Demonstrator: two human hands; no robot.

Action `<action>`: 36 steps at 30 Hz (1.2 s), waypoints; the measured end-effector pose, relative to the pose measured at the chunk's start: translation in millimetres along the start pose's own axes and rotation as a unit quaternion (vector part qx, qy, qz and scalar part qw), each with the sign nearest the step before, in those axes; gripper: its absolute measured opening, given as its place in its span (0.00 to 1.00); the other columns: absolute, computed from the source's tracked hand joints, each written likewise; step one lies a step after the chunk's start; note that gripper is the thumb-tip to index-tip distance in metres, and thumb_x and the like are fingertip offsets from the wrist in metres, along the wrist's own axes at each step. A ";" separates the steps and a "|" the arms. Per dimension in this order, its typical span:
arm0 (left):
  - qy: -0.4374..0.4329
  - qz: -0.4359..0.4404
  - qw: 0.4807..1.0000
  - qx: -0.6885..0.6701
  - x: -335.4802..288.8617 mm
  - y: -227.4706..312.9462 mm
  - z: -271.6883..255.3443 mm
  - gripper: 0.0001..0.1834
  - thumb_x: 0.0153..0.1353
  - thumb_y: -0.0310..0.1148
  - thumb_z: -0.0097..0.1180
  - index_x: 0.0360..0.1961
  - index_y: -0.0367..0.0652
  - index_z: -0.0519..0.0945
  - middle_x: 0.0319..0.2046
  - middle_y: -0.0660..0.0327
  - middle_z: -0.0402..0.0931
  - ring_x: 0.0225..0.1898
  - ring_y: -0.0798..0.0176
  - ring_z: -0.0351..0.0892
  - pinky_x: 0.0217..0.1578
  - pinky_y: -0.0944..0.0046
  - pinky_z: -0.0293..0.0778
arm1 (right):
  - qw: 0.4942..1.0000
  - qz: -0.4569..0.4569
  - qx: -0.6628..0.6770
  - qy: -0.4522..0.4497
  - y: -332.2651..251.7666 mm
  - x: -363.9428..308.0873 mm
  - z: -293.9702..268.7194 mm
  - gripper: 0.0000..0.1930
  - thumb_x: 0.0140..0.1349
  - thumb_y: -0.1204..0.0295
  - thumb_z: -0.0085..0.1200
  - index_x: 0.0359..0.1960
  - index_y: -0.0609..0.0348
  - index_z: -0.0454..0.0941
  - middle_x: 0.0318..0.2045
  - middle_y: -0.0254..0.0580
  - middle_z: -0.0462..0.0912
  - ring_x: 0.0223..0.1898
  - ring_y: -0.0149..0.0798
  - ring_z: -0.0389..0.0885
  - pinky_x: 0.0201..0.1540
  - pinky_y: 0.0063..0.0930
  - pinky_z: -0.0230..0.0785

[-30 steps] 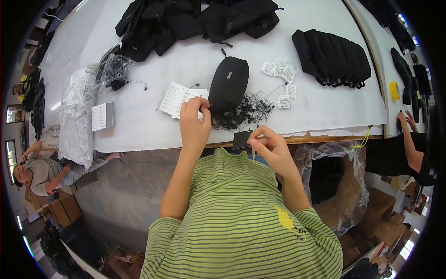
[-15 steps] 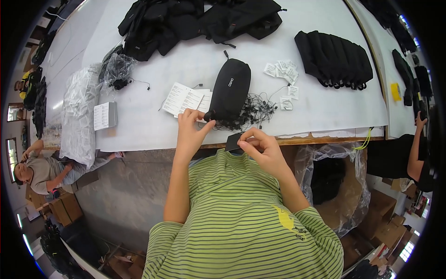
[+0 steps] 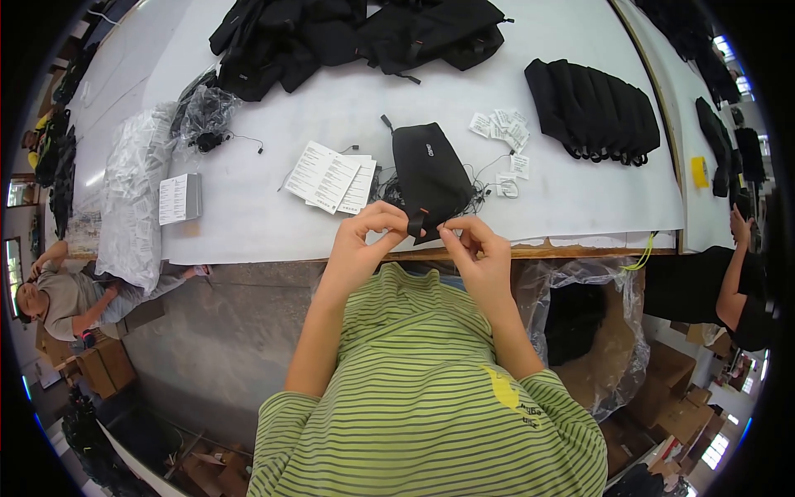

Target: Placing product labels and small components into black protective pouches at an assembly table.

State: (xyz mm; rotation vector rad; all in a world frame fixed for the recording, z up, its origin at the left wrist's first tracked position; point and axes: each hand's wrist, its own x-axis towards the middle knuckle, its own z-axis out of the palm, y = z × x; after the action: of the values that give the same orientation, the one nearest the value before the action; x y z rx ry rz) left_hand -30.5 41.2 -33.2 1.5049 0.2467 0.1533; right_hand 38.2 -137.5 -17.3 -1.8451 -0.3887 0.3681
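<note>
A black zip pouch (image 3: 430,172) lies on the white table in front of me, its near end at the table's edge. My left hand (image 3: 369,239) pinches a short black strap loop (image 3: 416,222) at that near end. Thumb and fingers of my right hand (image 3: 480,251) are pressed together close beside the loop; what they hold is too small to make out. Between the hands a dark flat corner shows below the pouch, perhaps a black card tag. Thin black tag strings (image 3: 478,195) lie in a tangle, partly hidden under the pouch.
Left of the pouch are white printed sheets (image 3: 323,176), a stack of cards (image 3: 180,199) and a clear plastic bag (image 3: 135,186). Small white labels (image 3: 502,127) lie to the right. Black pouches stand in a row (image 3: 592,112); more black bags (image 3: 356,37) are heaped far off. A plastic-lined box (image 3: 625,331) stands below.
The pouch has tilted, its far end swinging left and its near end coming toward me. My right hand has moved up to the strap loop; the black card it held is now mostly hidden.
</note>
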 end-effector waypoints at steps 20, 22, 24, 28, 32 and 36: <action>0.179 0.024 0.981 -0.075 -15.0 24.8 6.3 0.03 0.63 0.25 0.53 0.35 0.38 0.74 0.35 0.62 0.77 0.30 0.73 0.68 0.33 0.73 0.66 | 0.970 0.054 0.229 -0.054 -2.0 5.8 -11.9 0.06 0.62 0.73 0.56 0.35 0.58 0.72 0.20 0.22 0.66 0.22 0.16 0.56 0.24 0.14 0.48; 0.157 0.021 0.984 -0.085 -19.9 25.2 2.2 0.02 0.65 0.27 0.50 0.37 0.40 0.71 0.33 0.62 0.76 0.28 0.74 0.67 0.31 0.74 0.65 | 0.967 0.063 0.238 -0.068 -2.8 6.7 -21.5 0.07 0.61 0.75 0.56 0.36 0.57 0.70 0.23 0.24 0.71 0.22 0.17 0.61 0.26 0.13 0.51; 0.093 -0.029 0.980 -0.173 -26.9 28.2 -0.6 0.02 0.64 0.26 0.52 0.36 0.39 0.73 0.30 0.65 0.75 0.27 0.75 0.67 0.32 0.75 0.64 | 0.953 0.063 0.285 -0.080 -9.8 7.4 -24.1 0.07 0.61 0.75 0.57 0.35 0.57 0.70 0.27 0.30 0.78 0.26 0.19 0.71 0.30 0.12 0.59; 0.087 -0.042 0.988 -0.124 -32.4 39.4 10.6 0.03 0.63 0.25 0.54 0.36 0.38 0.74 0.28 0.67 0.74 0.27 0.76 0.66 0.31 0.77 0.63 | 0.931 0.079 0.345 -0.090 -15.4 5.6 -18.0 0.08 0.60 0.76 0.58 0.36 0.58 0.70 0.31 0.37 0.83 0.32 0.24 0.79 0.36 0.14 0.66; 0.090 -0.007 0.994 -0.069 -32.5 38.1 25.4 0.05 0.58 0.23 0.59 0.35 0.35 0.77 0.27 0.69 0.73 0.25 0.79 0.62 0.27 0.78 0.58 | 0.952 0.045 0.294 -0.069 -14.4 -1.9 -4.0 0.06 0.57 0.77 0.60 0.33 0.62 0.75 0.30 0.41 0.84 0.33 0.27 0.81 0.37 0.19 0.71; 0.076 -0.016 0.996 0.035 -32.2 38.9 29.7 0.04 0.57 0.23 0.61 0.32 0.35 0.79 0.23 0.71 0.69 0.23 0.78 0.58 0.25 0.77 0.56 | 0.970 0.061 0.228 -0.062 -17.7 -4.9 -2.0 0.06 0.53 0.74 0.65 0.26 0.63 0.82 0.26 0.34 0.84 0.29 0.22 0.78 0.34 0.17 0.69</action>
State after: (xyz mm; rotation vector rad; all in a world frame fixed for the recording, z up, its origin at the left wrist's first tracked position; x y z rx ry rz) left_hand -52.0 6.9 9.1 1.5606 0.4007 0.2353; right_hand 33.3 -136.2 0.4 -1.4009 -0.2490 0.6072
